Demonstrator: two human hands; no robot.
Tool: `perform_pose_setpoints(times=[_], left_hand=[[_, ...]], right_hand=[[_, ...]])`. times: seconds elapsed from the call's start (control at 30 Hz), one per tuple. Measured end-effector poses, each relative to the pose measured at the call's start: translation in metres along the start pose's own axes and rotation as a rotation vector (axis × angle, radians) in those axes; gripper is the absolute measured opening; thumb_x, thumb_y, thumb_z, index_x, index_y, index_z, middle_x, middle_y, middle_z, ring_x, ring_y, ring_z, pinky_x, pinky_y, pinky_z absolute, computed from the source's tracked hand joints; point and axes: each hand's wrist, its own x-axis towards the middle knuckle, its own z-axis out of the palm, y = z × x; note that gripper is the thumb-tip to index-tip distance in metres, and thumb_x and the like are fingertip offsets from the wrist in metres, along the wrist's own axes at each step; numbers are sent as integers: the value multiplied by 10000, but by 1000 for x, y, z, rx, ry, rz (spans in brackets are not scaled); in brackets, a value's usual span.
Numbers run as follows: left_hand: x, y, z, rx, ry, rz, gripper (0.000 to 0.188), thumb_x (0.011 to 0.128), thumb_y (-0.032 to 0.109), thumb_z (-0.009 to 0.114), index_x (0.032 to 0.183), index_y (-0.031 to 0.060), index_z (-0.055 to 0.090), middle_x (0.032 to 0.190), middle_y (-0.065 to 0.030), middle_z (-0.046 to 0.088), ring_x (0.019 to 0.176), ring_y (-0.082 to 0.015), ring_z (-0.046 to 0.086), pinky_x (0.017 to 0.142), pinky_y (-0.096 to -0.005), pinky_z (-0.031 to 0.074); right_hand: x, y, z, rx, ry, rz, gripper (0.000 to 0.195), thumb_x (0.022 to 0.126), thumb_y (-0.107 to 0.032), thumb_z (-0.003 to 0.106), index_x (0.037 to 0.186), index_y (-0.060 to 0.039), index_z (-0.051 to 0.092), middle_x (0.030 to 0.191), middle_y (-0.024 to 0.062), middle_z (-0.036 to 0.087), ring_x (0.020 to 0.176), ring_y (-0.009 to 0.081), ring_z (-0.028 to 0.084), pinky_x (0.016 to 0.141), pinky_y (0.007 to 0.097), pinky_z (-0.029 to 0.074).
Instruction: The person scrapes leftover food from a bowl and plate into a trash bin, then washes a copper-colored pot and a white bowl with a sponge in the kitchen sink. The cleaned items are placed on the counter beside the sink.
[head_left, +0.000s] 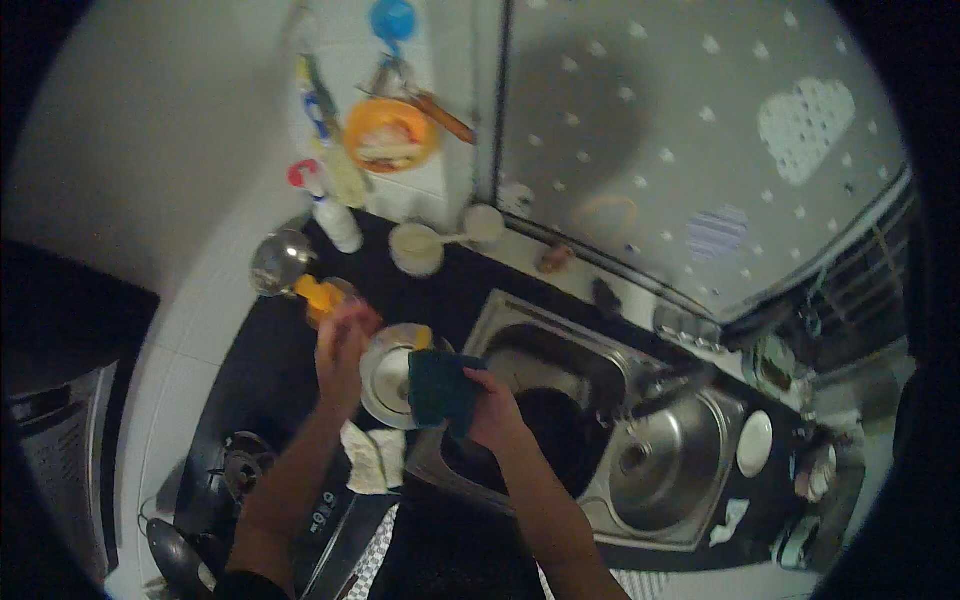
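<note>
In my right hand (495, 409) is a dark green scouring pad (442, 390), held over the right part of a round pale dish (386, 379) on the black counter. My left hand (346, 337) is to the left of that dish, blurred, at an orange item (322, 296) and something reddish; whether it grips them cannot be told. A shiny metal bowl (281, 262) lies just beyond the orange item. A folded pale cloth (373, 459) rests on the near side of the dish.
A steel double sink (667, 465) with a dark pan (551, 435) in its left basin lies to the right. Behind stand a white bottle (337, 225), a white container (417, 251) and an orange basket (391, 139). A stove burner (247, 457) is at the left.
</note>
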Motion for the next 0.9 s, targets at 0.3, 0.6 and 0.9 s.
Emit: perform_pose_setpoints(times=[0.3, 0.6, 0.9], left_hand=[[-135, -103, 111, -816, -420, -1103, 567, 855, 470, 424, 1266, 83, 363, 1160, -58, 480, 1073, -176, 458, 903, -326, 372], [-165, -206, 171, -385, -408, -976, 453, 911, 382, 341, 1280, 121, 355, 1216, -35, 435, 1087, -165, 428, 925, -312, 338], [-161, -234, 184, -418, -197, -1070, 590, 874, 498, 343, 1323, 118, 298, 1337, -42, 322, 1218, -172, 298, 1005, -307, 208]], right_hand=[[-96, -2, -106, 12, 223, -23, 371, 832, -263, 509, 1116, -24, 491, 1039, 100, 573, 938, 224, 558, 834, 345, 429], [-55, 44, -185, -1216, 704, -841, 500, 868, -320, 441, 1292, -74, 341, 1342, 223, 240, 1256, 314, 233, 1017, 368, 196], [-44, 29, -198, -979, 525, -666, 479, 902, -364, 330, 1322, -134, 308, 1387, 189, 180, 1297, 311, 113, 1039, 368, 103]])
